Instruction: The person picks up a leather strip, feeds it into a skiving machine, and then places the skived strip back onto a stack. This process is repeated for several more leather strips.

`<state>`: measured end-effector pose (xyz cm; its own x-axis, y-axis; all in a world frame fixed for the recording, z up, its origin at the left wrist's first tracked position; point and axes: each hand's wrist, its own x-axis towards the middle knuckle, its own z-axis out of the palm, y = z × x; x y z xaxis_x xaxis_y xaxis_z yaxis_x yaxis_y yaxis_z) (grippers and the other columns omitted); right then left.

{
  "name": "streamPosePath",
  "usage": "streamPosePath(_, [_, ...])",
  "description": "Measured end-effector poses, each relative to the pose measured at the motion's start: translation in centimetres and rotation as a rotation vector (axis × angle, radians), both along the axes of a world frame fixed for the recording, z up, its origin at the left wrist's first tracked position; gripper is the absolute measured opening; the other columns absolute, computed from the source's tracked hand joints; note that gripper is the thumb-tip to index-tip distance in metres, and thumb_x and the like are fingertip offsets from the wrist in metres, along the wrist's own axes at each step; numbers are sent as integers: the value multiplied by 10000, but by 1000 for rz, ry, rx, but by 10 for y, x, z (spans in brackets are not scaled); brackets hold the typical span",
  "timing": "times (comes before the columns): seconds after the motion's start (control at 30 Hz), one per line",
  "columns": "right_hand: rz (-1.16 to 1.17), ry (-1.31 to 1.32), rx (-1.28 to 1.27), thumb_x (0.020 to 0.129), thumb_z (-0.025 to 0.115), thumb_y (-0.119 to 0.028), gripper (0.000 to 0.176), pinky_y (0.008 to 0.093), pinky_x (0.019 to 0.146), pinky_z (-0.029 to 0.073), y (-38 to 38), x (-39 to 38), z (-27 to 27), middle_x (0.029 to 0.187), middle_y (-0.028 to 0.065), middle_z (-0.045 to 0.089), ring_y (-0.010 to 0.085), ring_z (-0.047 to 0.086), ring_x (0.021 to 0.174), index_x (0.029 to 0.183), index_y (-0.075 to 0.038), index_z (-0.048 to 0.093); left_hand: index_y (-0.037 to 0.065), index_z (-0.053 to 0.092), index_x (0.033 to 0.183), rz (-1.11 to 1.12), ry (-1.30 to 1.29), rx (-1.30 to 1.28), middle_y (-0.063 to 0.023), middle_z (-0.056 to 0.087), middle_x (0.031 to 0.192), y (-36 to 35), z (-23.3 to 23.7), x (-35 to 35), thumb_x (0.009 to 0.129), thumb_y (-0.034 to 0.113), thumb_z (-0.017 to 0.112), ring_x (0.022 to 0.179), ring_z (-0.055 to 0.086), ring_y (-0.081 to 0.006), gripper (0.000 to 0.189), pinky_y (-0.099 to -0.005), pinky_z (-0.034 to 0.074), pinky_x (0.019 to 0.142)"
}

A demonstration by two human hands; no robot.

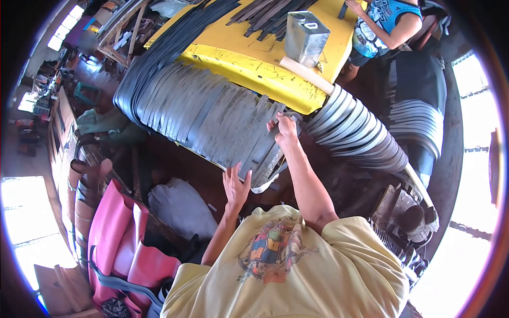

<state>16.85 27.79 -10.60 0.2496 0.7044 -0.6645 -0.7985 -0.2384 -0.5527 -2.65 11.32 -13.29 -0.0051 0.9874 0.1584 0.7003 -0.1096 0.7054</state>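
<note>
A row of flat grey strips (196, 114), apparently rubber, hangs side by side over the front edge of a yellow metal panel (249, 74). My left hand (235, 186) is at the lower edge of the row, fingers spread, near the bottom of the rightmost strips. Higher up, my right hand (284, 130) has its fingers curled at the upper end of the last grey strip (263, 146); the exact grip is partly hidden. A pale worn end piece (268, 170) shows below that strip, between my two hands.
A dented metal can (306, 40) and dark strips (265, 18) lie on the panel. Coiled grey strips (360, 127) wrap a pole at right. Pink sheets (114, 228) and a white sack (180, 206) are at lower left. Another person (389, 24) stands behind the panel.
</note>
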Motion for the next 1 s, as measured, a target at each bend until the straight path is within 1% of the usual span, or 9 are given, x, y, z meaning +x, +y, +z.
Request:
streamPosePath(0.03, [9, -6, 1, 950, 536, -61, 154, 413, 594, 556, 0, -4, 1, 994, 93, 509, 238, 564, 682, 1101, -84, 516, 93, 580, 1261, 48, 279, 227, -119, 604, 1094, 10, 2, 2, 790, 256, 804, 990, 586, -300, 546, -426, 476, 853])
streamPosePath(0.07, [0, -3, -10, 947, 530, -41, 149, 414, 588, 556, -1, -9, 2, 984, 92, 515, 262, 594, 712, 1093, -71, 524, 103, 519, 1330, 40, 261, 86, -147, 527, 1249, 14, -5, 3, 780, 285, 797, 1175, 488, -374, 642, -499, 402, 986])
streamPosePath(0.13, [-5, -23, -12, 944, 508, -37, 124, 425, 558, 543, -1, -16, 2, 993, 100, 510, 326, 648, 757, 1067, -55, 508, 107, 497, 1355, 4, 283, 100, -150, 500, 1286, 25, -11, 4, 770, 294, 803, 1198, 474, -372, 686, -502, 393, 1003])
streamPosePath(0.17, [4, -29, -6, 944, 508, -37, 124, 425, 558, 543, -2, -18, 2, 993, 100, 510, 326, 648, 757, 1067, -55, 508, 110, 475, 1380, -40, 312, 114, -152, 473, 1324, 29, -13, 4, 761, 302, 808, 1221, 459, -369, 729, -506, 384, 1021])
streamPosePath(0.2, [28, -62, -24, 949, 499, -41, 120, 424, 546, 536, -2, -21, 2, 1001, 101, 509, 334, 655, 766, 1067, -55, 499, 113, 448, 1407, -37, 322, 43, -155, 438, 1367, 32, -17, 4, 754, 311, 811, 1251, 435, -376, 773, -523, 363, 1048])
streamPosePath(0.3, [92, -126, -39, 960, 493, -62, 129, 420, 521, 519, -1, -30, -2, 1030, 103, 506, 347, 675, 792, 1088, -53, 482, 112, 438, 1415, -21, 340, 98, -155, 438, 1372, 36, -28, -2, 745, 311, 818, 1256, 430, -377, 796, -539, 355, 1048])
streamPosePath(0.43, [190, -233, -36, 974, 508, -120, 170, 417, 579, 544, -6, -45, -2, 1059, 101, 518, 336, 686, 822, 1132, -65, 478, 103, 409, 1432, -15, 345, 93, -160, 438, 1377, 36, -29, -8, 727, 307, 828, 1257, 431, -380, 846, -542, 349, 1049])
streamPosePath(0.53, [225, -265, -94, 974, 510, -135, 241, 424, 632, 560, -8, -52, -3, 1135, 116, 540, 332, 688, 860, 1201, -59, 477, 100, 402, 1435, 12, 314, 109, -159, 442, 1374, 35, -31, -9, 721, 311, 831, 1253, 434, -382, 859, -540, 348, 1047])
streamPosePath(1.0, [208, -240, -47, 968, 528, -122, 198, 415, 615, 551, -17, -39, -1, 1092, 98, 524, 333, 679, 853, 1149, -59, 481, 81, 413, 1423, 2, 311, 132, -185, 454, 1363, 33, -35, -7, 779, 394, 788, 1251, 440, -383, 808, -541, 354, 1030])
